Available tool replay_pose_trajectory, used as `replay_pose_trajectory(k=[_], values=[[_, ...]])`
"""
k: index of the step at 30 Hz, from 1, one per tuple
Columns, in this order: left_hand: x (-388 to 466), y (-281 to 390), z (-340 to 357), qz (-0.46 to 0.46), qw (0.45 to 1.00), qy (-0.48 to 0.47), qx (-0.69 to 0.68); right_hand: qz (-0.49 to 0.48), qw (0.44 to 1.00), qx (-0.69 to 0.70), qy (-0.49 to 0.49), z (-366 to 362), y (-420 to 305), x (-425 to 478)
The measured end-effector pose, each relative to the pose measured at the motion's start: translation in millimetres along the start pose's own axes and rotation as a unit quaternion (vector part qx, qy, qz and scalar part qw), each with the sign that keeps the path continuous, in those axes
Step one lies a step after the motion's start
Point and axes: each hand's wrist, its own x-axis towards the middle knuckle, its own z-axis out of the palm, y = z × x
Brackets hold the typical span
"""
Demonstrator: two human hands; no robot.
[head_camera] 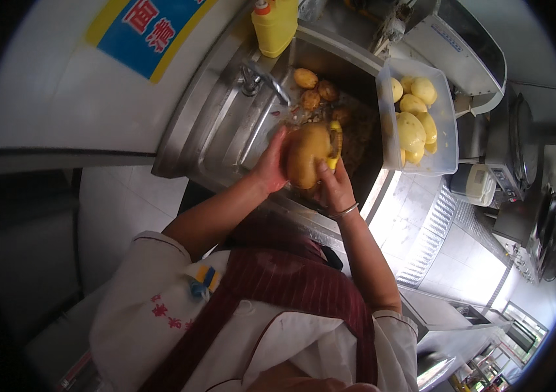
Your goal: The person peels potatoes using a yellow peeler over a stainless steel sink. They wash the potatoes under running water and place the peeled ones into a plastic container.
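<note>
My left hand holds a large potato from its left side, above a stainless steel sink. In my right hand is a yellow-handled peeler, which lies against the potato's right side. Part of the potato's skin is still brown-yellow, and its underside is hidden. Several unpeeled potatoes lie in the sink basin beyond my hands, among scraps of peel. At the right, a clear plastic container holds several peeled, pale yellow potatoes.
The sink's faucet reaches over the basin from the left. A yellow plastic jug stands at the sink's far edge. Beyond the container is a metal kitchen machine, and a white jug stands farther right.
</note>
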Motion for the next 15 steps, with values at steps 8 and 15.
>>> replay_pose_trajectory(k=[8, 15], values=[[-44, 15, 28, -0.097, 0.984, -0.128, -0.074, -0.217, 0.859, -0.462, 0.046, -25, -42, -54], [-76, 5, 61, -0.144, 0.981, -0.093, -0.094, -0.377, 0.716, -0.587, -0.013, -4, -45, -95]])
